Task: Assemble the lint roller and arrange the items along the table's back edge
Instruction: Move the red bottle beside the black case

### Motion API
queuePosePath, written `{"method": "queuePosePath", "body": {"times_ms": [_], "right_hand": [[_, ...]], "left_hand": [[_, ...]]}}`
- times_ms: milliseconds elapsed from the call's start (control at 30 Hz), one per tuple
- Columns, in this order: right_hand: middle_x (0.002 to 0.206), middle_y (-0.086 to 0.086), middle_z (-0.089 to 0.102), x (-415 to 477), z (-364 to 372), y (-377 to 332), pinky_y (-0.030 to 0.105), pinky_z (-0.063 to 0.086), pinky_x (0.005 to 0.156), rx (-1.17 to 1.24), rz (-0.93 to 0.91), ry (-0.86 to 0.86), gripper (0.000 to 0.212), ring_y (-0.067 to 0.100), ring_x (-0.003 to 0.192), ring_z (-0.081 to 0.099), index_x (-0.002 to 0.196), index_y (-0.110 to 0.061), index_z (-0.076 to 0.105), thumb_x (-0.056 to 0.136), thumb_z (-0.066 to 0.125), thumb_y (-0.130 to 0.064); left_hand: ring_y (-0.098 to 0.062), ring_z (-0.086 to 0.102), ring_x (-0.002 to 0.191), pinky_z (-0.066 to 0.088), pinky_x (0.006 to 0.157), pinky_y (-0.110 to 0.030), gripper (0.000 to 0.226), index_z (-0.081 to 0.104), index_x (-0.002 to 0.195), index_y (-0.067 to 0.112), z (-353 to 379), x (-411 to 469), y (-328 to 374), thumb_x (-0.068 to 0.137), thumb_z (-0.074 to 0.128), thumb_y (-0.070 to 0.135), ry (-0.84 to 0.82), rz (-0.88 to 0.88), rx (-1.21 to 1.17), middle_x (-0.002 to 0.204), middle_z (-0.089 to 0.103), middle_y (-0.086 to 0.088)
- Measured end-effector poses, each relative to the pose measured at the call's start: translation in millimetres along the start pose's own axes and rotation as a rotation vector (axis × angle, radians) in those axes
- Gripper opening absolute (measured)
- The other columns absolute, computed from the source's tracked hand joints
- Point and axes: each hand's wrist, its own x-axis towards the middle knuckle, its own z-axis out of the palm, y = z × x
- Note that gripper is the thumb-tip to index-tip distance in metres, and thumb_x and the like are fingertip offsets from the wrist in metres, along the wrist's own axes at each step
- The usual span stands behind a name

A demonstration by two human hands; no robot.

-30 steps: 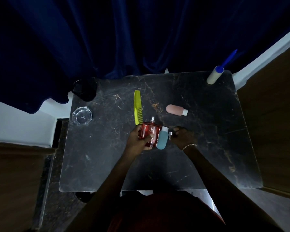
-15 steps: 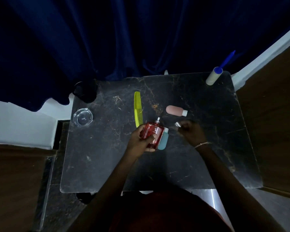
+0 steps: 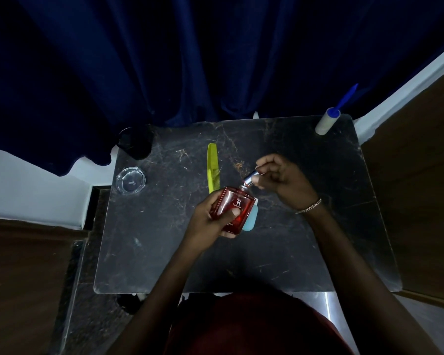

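My left hand [image 3: 207,218] grips a red perfume bottle [image 3: 235,208] above the middle of the black marble table [image 3: 305,252]. My right hand [image 3: 283,180] pinches a silver cap [image 3: 249,177] right at the bottle's neck. A teal bottle [image 3: 250,220] lies on the table, partly hidden under the red one. A yellow-green comb [image 3: 212,168] lies just behind my left hand. The white lint roller [image 3: 327,121] with its blue handle stands at the back right corner. My right hand hides the pink bottle.
A clear glass ashtray [image 3: 130,181] sits at the table's left edge, a dark cup [image 3: 135,143] at the back left corner. A dark blue curtain [image 3: 190,60] hangs right behind the table. Wooden panels flank both sides.
My right hand picked the silver cap off the table and brought it up and left to the neck of the red bottle, which my left hand has lifted and tilted.
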Motion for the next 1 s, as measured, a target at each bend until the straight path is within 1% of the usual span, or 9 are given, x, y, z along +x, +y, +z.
{"method": "queuePosePath", "body": {"times_ms": [100,167,267,400,467,567,667,833,1000], "right_hand": [[0.096,0.004,0.073,-1.8,9.4,-2.1,0.034,0.058,0.079,-0.009,-0.039,0.013,0.029,0.017,0.088,0.069,0.106,-0.011,0.066,0.081,0.079,-0.010],[0.098,0.003,0.074,-4.1,16.0,-3.1,0.034,0.059,0.081,-0.020,-0.050,0.014,0.030,0.014,0.090,0.070,0.109,-0.015,0.068,0.081,0.079,-0.013],[0.102,0.004,0.074,-9.5,26.2,-4.0,0.032,0.057,0.082,-0.037,-0.043,0.007,0.045,0.013,0.092,0.071,0.124,-0.018,0.062,0.082,0.079,-0.019],[0.104,0.004,0.074,-20.8,36.0,-4.2,0.036,0.061,0.087,0.019,-0.030,-0.114,0.072,0.019,0.099,0.074,0.142,-0.031,0.043,0.081,0.081,-0.020],[0.108,0.007,0.073,-23.4,35.8,-7.3,0.041,0.062,0.086,0.030,-0.012,-0.146,0.077,0.022,0.100,0.074,0.144,-0.036,0.039,0.081,0.080,-0.019],[0.109,0.007,0.073,-23.5,34.0,-12.2,0.045,0.060,0.090,-0.015,-0.015,-0.151,0.076,0.021,0.102,0.073,0.145,-0.035,0.038,0.082,0.079,-0.018],[0.110,0.006,0.073,-23.9,36.1,-15.1,0.039,0.059,0.094,-0.037,-0.033,-0.127,0.076,0.017,0.104,0.072,0.146,-0.032,0.038,0.083,0.079,-0.018],[0.111,0.007,0.073,-20.8,37.9,-17.3,0.032,0.059,0.092,-0.017,-0.052,-0.115,0.077,0.017,0.104,0.072,0.147,-0.027,0.038,0.083,0.078,-0.014],[0.102,0.006,0.076,-16.3,41.8,-18.2,0.022,0.059,0.082,0.019,-0.064,-0.099,0.073,0.020,0.098,0.074,0.143,-0.022,0.042,0.081,0.080,-0.010]], "left_hand": [[-0.027,0.077,0.105,0.064,0.060,-0.047,0.046,0.064,0.131,0.027,1.4,-4.5,1.7,0.087,0.079,0.027,-0.004,0.020,-0.014,0.122,0.074,-0.001],[-0.031,0.077,0.101,0.064,0.059,-0.047,0.042,0.064,0.129,0.026,4.8,-6.5,3.2,0.090,0.078,0.022,0.013,0.019,-0.036,0.120,0.074,-0.003],[-0.032,0.078,0.096,0.064,0.058,-0.045,0.038,0.065,0.128,0.026,9.4,-7.7,6.1,0.092,0.077,0.021,0.058,0.024,-0.079,0.116,0.075,-0.003],[-0.030,0.078,0.097,0.064,0.058,-0.039,0.039,0.065,0.128,0.029,11.4,-8.4,10.9,0.092,0.077,0.030,0.053,0.048,-0.107,0.116,0.076,-0.002],[-0.031,0.078,0.097,0.064,0.059,-0.039,0.039,0.065,0.128,0.031,12.0,-9.5,12.1,0.091,0.078,0.033,0.044,0.050,-0.109,0.117,0.076,-0.002],[-0.031,0.078,0.097,0.064,0.058,-0.039,0.038,0.064,0.128,0.030,13.9,-9.9,12.6,0.092,0.077,0.031,0.048,0.055,-0.106,0.117,0.075,-0.003],[-0.032,0.079,0.095,0.065,0.057,-0.040,0.036,0.065,0.128,0.029,15.4,-9.6,15.4,0.094,0.076,0.028,0.065,0.072,-0.104,0.116,0.076,-0.004],[-0.031,0.079,0.095,0.065,0.057,-0.040,0.031,0.065,0.125,0.028,16.7,-11.3,21.7,0.096,0.073,0.020,0.086,0.089,-0.103,0.114,0.076,-0.002],[-0.031,0.079,0.092,0.063,0.054,-0.036,0.028,0.067,0.122,0.026,16.6,-10.7,24.2,0.096,0.072,0.017,0.114,0.095,-0.123,0.111,0.076,-0.005]]}}
